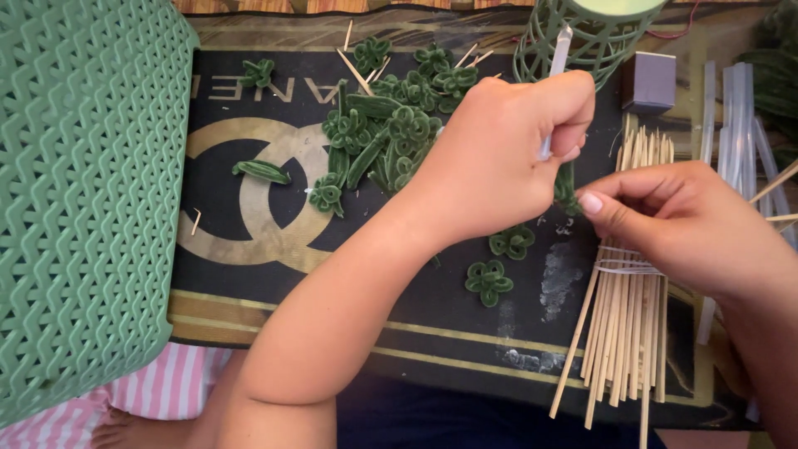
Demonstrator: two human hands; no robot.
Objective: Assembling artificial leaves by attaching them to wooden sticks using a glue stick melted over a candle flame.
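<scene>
The left hand [499, 158] is closed in a fist round a clear stick [555, 83], which looks like a glue stick, its top poking up past the knuckles; the right hand [682, 224] has thumb and forefinger pinched narrowly on a small green piece [567, 189] that hangs just below the left fist, though how much of it they grip is hidden. The piece is small and fuzzy, so it could slip from that fingertip pinch and drop among the loose green loops [490, 281] on the mat, where it would be hard to tell from the rest. If the clear stick is glue and warm, the fingertips so close to its lower end risk a smear or a burn; that end is hidden, so I cannot tell. The right wrist hovers over the skewer bundle [623, 333], tied with a thin band, and a careless drag could roll it off the near edge. The work lies on a black mat [399, 316] with gold trim, a green woven basket [83, 208] at the left, a green lattice holder [598, 41] and a small purple box [648, 81] at the back, and more clear sticks [736, 108] at the right. Pink striped cloth [166, 387] shows below the basket.
</scene>
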